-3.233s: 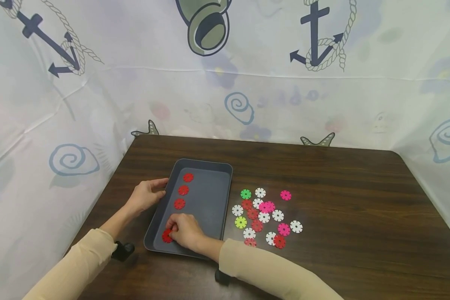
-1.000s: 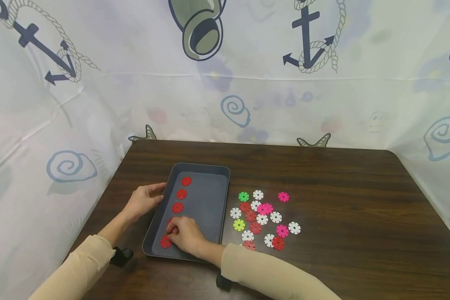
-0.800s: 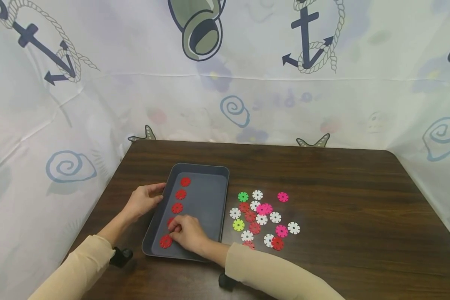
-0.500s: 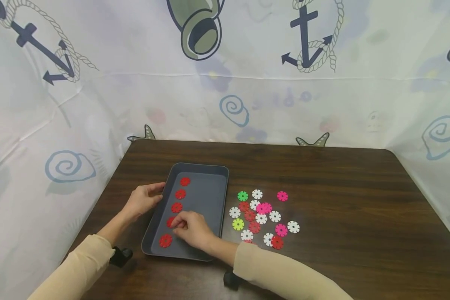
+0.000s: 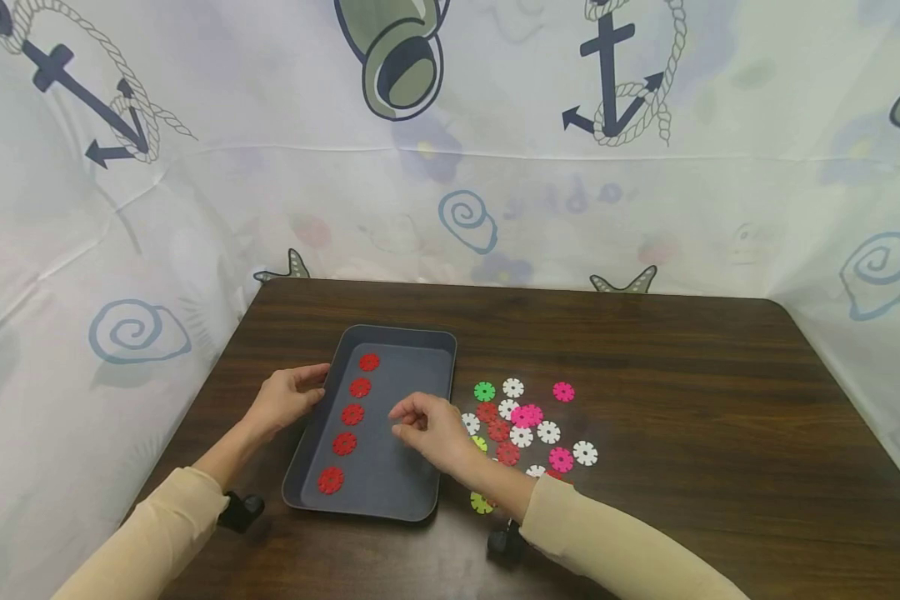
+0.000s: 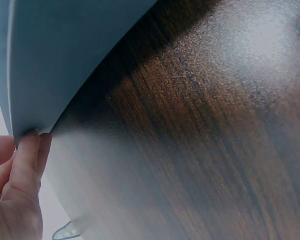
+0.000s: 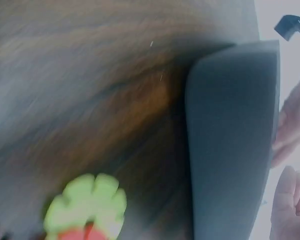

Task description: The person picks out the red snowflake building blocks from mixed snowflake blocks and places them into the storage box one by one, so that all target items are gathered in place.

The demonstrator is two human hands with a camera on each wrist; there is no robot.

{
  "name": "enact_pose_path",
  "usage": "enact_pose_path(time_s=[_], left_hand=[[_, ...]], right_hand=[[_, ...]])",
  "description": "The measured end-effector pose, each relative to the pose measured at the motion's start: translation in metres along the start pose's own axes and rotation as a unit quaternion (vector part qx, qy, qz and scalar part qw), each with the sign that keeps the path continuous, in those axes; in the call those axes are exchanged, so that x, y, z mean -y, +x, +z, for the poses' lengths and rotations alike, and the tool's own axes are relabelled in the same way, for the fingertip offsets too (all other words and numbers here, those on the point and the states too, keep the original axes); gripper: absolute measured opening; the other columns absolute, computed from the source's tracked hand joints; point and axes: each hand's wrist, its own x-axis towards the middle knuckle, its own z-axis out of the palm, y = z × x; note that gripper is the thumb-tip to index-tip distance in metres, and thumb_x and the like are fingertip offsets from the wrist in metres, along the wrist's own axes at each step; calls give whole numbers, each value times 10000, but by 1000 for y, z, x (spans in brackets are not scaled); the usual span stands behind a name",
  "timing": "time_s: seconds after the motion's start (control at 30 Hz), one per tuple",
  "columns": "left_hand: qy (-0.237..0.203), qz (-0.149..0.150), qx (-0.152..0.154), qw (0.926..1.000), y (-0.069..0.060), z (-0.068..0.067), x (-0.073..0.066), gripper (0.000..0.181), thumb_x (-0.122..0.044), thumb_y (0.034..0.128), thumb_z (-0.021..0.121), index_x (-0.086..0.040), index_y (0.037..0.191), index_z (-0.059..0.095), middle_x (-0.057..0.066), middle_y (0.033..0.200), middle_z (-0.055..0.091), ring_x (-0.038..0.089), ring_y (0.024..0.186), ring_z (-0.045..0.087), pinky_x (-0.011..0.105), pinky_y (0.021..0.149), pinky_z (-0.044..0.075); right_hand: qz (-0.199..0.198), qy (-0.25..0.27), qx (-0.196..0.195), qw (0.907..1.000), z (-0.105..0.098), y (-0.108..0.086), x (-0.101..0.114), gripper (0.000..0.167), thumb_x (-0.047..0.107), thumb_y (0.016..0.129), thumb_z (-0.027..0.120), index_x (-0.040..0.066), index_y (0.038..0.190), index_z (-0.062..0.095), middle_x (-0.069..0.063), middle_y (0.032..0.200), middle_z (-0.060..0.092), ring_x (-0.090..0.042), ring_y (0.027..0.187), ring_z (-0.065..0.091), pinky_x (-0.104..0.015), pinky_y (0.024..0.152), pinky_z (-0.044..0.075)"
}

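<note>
My left hand (image 5: 281, 402) holds the left rim of a grey tray (image 5: 438, 350). In the left wrist view its fingers (image 6: 24, 165) lie against the tray's outer wall (image 6: 60, 55), with part of the hand hidden behind the rim. Over the tray's right half hovers my right hand (image 5: 437, 429), fingers loosely bent, nothing in them. A column of several red notched plastic discs, the nearest one (image 5: 331, 480) and the farthest one (image 5: 369, 362) among them, lies flat along the tray's left side, spaced apart.
Right of the tray, loose notched discs lie on the dark wood table (image 5: 682, 400): a green disc (image 5: 484, 391), white discs (image 5: 548, 432), pink discs (image 5: 561, 459) and red discs (image 5: 507, 452), some overlapping. My right forearm covers part of them. A yellow-green disc (image 7: 87, 202) is near the tray's front corner.
My right hand pinched red discs in the tray's left column, then let go and rose rightward. The column has grown longer. My left hand stays at the rim.
</note>
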Motion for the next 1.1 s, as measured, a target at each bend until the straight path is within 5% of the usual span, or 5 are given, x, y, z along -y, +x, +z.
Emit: enact_pose_path(time_s=[0.3,0.9,1.1], left_hand=[[40,-19,-29,10000,1,-2,-2,466,-17,915,527,75,1361,427,289,1340,480,387,1132,562,352,798,553],[44,-53,15,10000,0,-1,-1,469,-24,916,529,73,1363,424,295,1345,471,396,1122,569,363,805,551],[85,-95,39,9999,0,-1,-2,474,-32,917,530,66,1368,422,290,1353,466,400,1140,557,371,812,549]], right_hand=[[299,365,-243,9986,-36,-11,-8,138,0,841,655,-10,978,645,-88,807,620,-107,669,592,-184,588,505],[756,456,-665,9939,-76,-35,-33,174,-10,830,667,-18,1002,644,-107,848,633,-134,697,548,-193,600,488],[1009,541,-768,9905,-87,-45,-35,215,9,836,671,-23,1045,631,-120,870,641,-247,739,622,-233,560,499]])
